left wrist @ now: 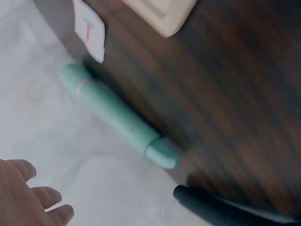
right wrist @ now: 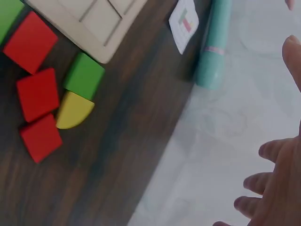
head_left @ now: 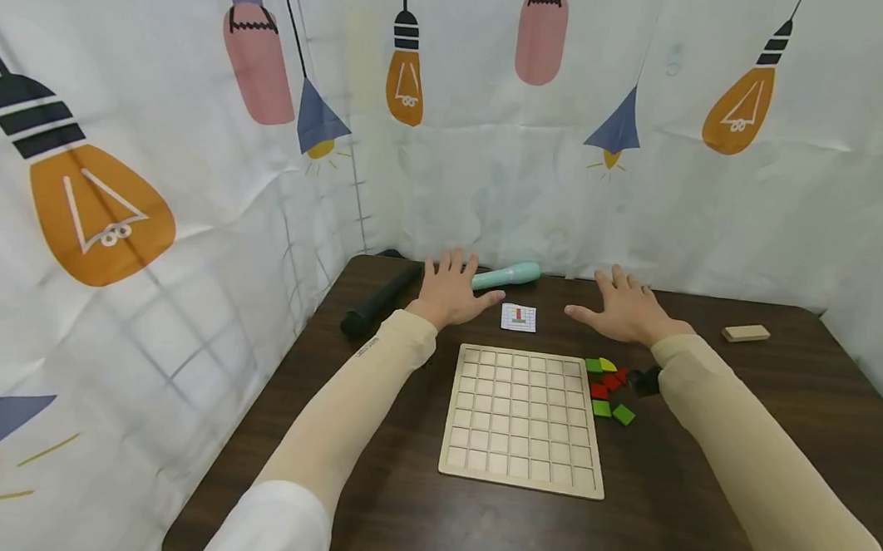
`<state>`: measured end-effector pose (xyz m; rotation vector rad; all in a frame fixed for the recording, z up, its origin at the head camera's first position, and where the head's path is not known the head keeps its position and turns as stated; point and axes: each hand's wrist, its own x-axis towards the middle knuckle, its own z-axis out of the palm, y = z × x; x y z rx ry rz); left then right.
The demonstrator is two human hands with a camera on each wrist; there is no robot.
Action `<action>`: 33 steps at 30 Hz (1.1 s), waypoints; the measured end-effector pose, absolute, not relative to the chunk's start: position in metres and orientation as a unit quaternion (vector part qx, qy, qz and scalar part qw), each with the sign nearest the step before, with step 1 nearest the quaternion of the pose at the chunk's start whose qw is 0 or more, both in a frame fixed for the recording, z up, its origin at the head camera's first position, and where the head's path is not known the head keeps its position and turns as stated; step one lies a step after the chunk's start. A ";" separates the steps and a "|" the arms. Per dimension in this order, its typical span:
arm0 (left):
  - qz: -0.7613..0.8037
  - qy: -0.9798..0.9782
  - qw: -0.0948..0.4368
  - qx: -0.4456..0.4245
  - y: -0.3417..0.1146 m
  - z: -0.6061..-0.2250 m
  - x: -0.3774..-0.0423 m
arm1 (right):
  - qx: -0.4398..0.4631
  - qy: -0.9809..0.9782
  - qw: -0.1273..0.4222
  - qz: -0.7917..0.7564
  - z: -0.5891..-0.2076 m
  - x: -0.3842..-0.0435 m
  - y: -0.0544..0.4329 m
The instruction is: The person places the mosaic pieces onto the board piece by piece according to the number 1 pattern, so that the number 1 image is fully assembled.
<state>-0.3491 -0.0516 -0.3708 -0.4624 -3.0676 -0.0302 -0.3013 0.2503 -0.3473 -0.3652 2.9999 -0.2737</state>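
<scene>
Over the far part of the dark table [head_left: 533, 538], my left hand [head_left: 450, 293] and right hand [head_left: 625, 309] reach out with fingers spread and straight. The wooden grid board [head_left: 520, 417] lies flat on my side of them. Just beside its right edge I see red tiles [right wrist: 38, 94], green tiles [right wrist: 84, 76] and a yellow quarter-round tile [right wrist: 74, 111], the yellow touching a green. A dark object [head_left: 643, 382] at my right sleeve shows next to them; I can't make out what it is. The small pattern card [head_left: 518, 318] lies between my hands, beyond the board. My left hand covers one end of a turquoise tube [head_left: 515, 274] near the curtain [head_left: 477, 177]. A black tube [head_left: 378, 303] lies left of that hand, and a pale wooden block [head_left: 746, 333] sits well to the right.
</scene>
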 end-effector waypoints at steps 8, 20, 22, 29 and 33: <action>-0.026 -0.984 0.005 -0.178 -0.060 -0.402 -0.332 | -0.128 0.983 0.069 -0.108 -0.380 -0.291 0.258; -0.097 -0.973 -0.066 -0.200 -0.067 -0.427 -0.299 | -0.119 0.969 0.092 -0.197 -0.424 -0.268 0.279; -0.124 -0.967 -0.087 -0.207 -0.066 -0.428 -0.291 | -0.121 0.965 0.098 -0.211 -0.429 -0.264 0.281; -0.153 -0.957 -0.109 -0.221 -0.068 -0.440 -0.271 | -0.142 0.964 0.063 -0.216 -0.444 -0.253 0.287; -0.155 -0.955 -0.105 -0.232 -0.074 -0.446 -0.269 | -0.151 0.962 0.038 -0.223 -0.449 -0.251 0.289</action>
